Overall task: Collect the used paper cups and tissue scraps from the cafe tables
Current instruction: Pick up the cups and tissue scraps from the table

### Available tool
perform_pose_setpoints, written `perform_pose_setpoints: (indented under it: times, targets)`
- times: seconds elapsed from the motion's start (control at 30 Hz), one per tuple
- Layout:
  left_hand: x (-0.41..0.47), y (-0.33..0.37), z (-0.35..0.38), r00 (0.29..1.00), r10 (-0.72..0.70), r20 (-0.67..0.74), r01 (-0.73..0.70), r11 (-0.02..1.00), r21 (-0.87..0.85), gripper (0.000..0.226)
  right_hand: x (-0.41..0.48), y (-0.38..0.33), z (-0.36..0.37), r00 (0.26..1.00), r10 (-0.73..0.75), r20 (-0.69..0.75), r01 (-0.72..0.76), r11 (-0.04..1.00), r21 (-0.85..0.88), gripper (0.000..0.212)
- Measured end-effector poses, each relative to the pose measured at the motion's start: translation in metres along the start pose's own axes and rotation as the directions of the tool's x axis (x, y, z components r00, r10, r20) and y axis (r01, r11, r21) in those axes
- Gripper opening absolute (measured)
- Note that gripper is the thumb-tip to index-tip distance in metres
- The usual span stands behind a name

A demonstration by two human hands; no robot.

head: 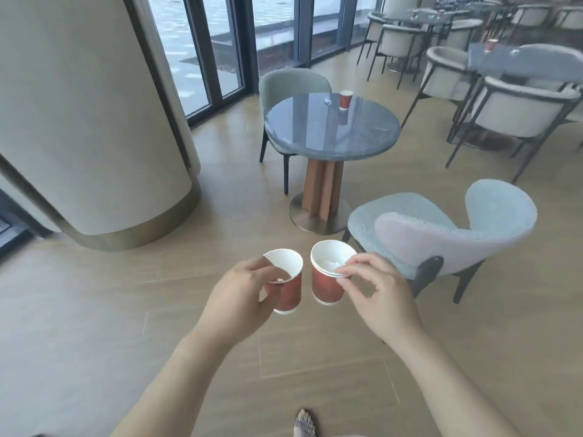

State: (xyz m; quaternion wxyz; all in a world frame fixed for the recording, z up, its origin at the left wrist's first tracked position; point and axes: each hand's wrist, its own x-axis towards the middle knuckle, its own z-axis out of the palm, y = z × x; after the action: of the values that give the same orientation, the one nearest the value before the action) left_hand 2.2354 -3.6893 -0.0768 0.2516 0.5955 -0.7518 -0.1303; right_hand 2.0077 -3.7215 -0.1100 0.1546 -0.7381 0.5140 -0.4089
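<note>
My left hand [243, 294] grips a red paper cup [288, 287] with a white inside, held above the floor. My right hand [375, 294] pinches the rim of a stack of red paper cups [326, 287], and white tissue scraps [331, 264] lie inside the top one. The two sets of cups are side by side, almost touching. Ahead, a round grey table [331, 137] carries another red cup [345, 99] near its far edge and a small tissue scrap [327, 101] left of it. One more red cup [491, 45] stands on a far table at the right.
A thick cream pillar [94, 121] stands at the left. A light-blue chair [441, 234] is close on the right, and a green chair [293, 83] sits behind the round table. Several cream armchairs [520, 111] and tables fill the back right. Glass doors [220, 42] line the far wall.
</note>
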Motion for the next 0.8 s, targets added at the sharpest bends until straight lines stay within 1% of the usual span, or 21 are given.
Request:
perform_pose_setpoints:
  times: [0.1, 0.27, 0.43, 0.53, 0.67, 0.8]
  targets:
    - [0.073, -0.029, -0.009, 1.000, 0.000, 0.001, 0.000, 1.000, 0.030, 0.021, 0.069, 0.018, 0.025, 1.000, 0.003, 0.022, -0.004, 1.000, 0.020, 0.018]
    - [0.177, -0.091, -0.009, 0.998, -0.060, -0.014, 0.060, 0.998, 0.018, 0.018, 0.177, 0.050, 0.078, 0.998, -0.016, 0.067, 0.012, 0.997, 0.070, 0.018]
    - [0.300, -0.156, 0.006, 0.998, -0.036, -0.043, 0.037, 0.999, 0.021, 0.019, 0.298, 0.089, 0.131, 0.999, -0.020, 0.027, 0.019, 0.999, 0.037, 0.017]
    - [0.378, -0.187, 0.007, 0.999, -0.028, -0.043, 0.027, 0.999, -0.019, 0.018, 0.370, 0.109, 0.153, 1.000, 0.001, 0.021, -0.002, 1.000, 0.027, 0.017]
    - [0.485, -0.211, 0.011, 0.999, 0.034, -0.037, -0.037, 0.995, -0.089, 0.013, 0.457, 0.142, 0.169, 0.998, 0.047, -0.050, -0.047, 0.999, -0.013, 0.020]
    - [0.580, -0.222, 0.026, 0.990, 0.142, 0.015, -0.140, 0.988, -0.067, 0.014, 0.517, 0.178, 0.177, 0.990, 0.115, -0.087, -0.120, 0.991, -0.060, 0.017]
